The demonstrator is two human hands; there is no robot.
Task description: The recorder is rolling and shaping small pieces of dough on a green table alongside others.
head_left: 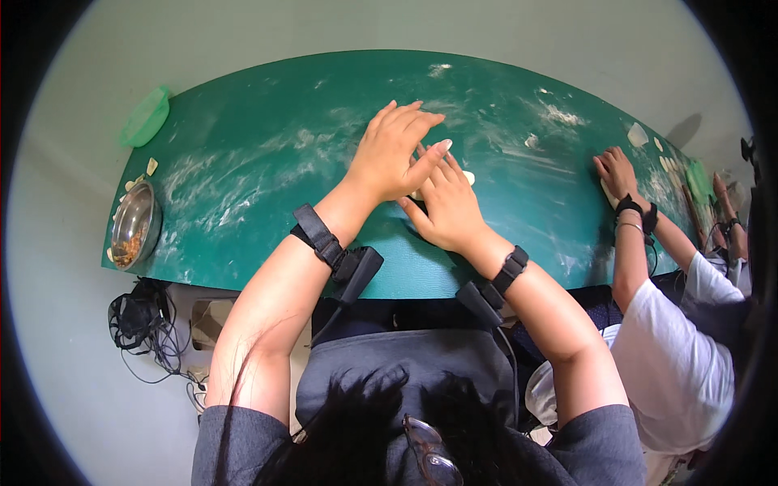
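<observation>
Pale dough (469, 176) shows at the edges of my right hand (446, 202), which lies flat over it with fingers stretched forward. Most of the dough is hidden, so its full shape cannot be told. Just above and to the left, my left hand (393, 150) is spread out, its thumb reaching across the right fingertips. It grips nothing, and whether it touches the dough is unclear. Both hands are over a green table (284, 105) streaked with white flour.
A metal bowl with brown filling (136, 225) stands at the left edge, with pale dough pieces (151, 166) beside it. Behind is a green basin (146, 117). At right, a co-worker's hands (617, 174) work near a white scraper (638, 134). Cables (162, 340) hang below left.
</observation>
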